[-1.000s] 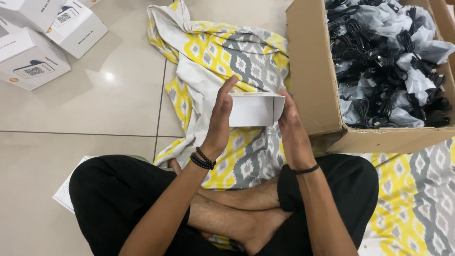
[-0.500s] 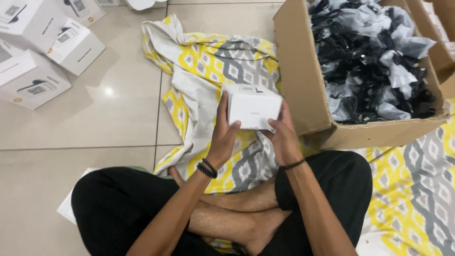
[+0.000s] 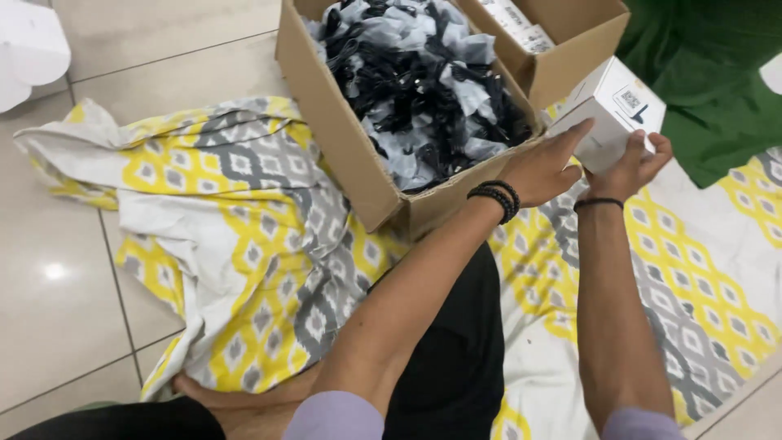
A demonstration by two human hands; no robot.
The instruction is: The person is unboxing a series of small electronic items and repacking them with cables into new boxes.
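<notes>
White box (image 3: 607,114) held by both hands beside cardboard carton's (image 3: 350,155) corner.

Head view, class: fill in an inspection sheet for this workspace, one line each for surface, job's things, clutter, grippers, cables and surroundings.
Surface: tiled floor partly covered by a rumpled yellow, grey and white patterned cloth.
Job's things: small white box, held up between both hands.
Clutter: large cardboard carton full of black items in clear bags; smaller carton behind it.
Grippers: left hand and right hand both grip the white box; dark bands on both wrists.
Cables: cannot tell whether the bagged items are cables.
Surroundings: green fabric at right; white object at top left.
</notes>
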